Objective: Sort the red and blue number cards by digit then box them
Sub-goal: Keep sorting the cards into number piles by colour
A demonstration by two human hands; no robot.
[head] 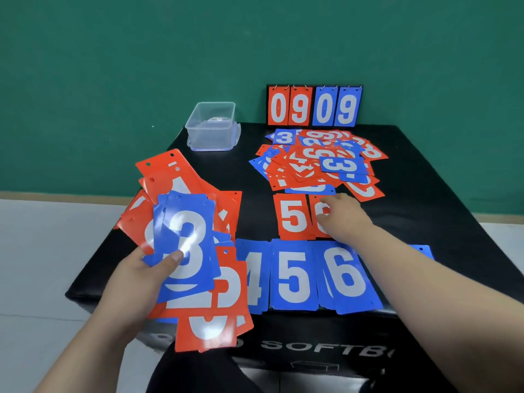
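**Card Handling and Working Room: Sorting Stage**

**Material.** The number cards look like thin, glossy plastic sheets. They are probably light, springy rather than rigid, and slippery against one another. Glare on the blue 3 card (184,245) suggests a slick face. Grip a card by a long edge or corner, with the thumb on the face and the fingers beneath. The punched holes at the top are probably too small to give any purchase.

**Hand state.**
- The left hand (141,276) is clamped on the held stack (198,279), a loose fan of red and blue cards with its thumb across the blue 3 card. The fan is splayed, so the lower cards could slide out.
- The right hand (343,219) has its fingertips down on the red 6 card (319,219), just beside the red 5 card (293,218). It is not clear whether they press it flat or pinch an edge.

**Layout.** Blue 4, 5 and 6 piles (295,276) line the near edge of the black surface (425,194). The unsorted heap (320,163) lies behind the red row. The clear box (212,126) stands at the far left corner, well apart from the piles.

**Edges and room.**
- The blue row sits right at the front edge, so a nudge could send cards over.
- Bare surface remains left of the red 5 card and at the far right.
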